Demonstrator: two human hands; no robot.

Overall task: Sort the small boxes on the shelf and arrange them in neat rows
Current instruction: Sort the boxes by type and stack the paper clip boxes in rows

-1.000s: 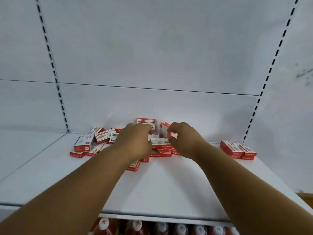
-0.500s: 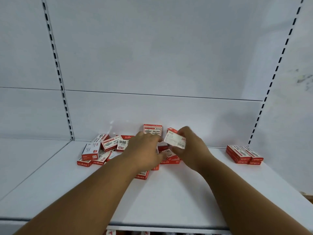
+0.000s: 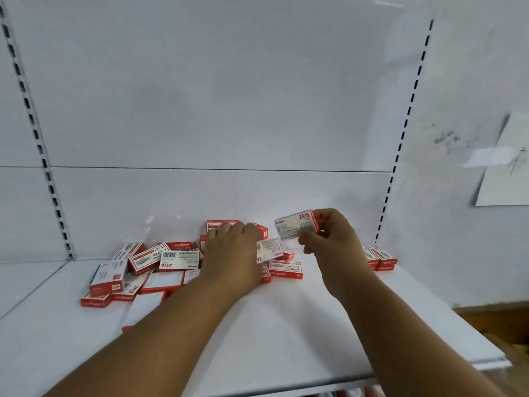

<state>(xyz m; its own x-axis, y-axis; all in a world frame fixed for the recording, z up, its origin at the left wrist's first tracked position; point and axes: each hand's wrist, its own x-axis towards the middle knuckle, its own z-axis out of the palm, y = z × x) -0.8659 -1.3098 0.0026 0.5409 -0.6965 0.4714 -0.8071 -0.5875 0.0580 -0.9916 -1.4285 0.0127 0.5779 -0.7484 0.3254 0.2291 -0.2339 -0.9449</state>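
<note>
My right hand (image 3: 329,239) pinches one small box (image 3: 294,224) in a closed grip above the shelf (image 3: 286,325). My left hand (image 3: 232,253) holds another box (image 3: 269,249) over the loose pile (image 3: 148,267).

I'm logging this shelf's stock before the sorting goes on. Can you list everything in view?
Loose boxes: a jumbled heap, too overlapped to count, red and white, shelf centre-left.
Stacked boxes: a small neat stack, red and white, shelf right.
Held box: one, white face marked 24/6, red edge, lifted above the heap.
Shelf: one, white.
Paper sheet: one, white, on the right wall.
Left hand: over the heap, grip hidden.
Right hand: pinches the held box.
</note>
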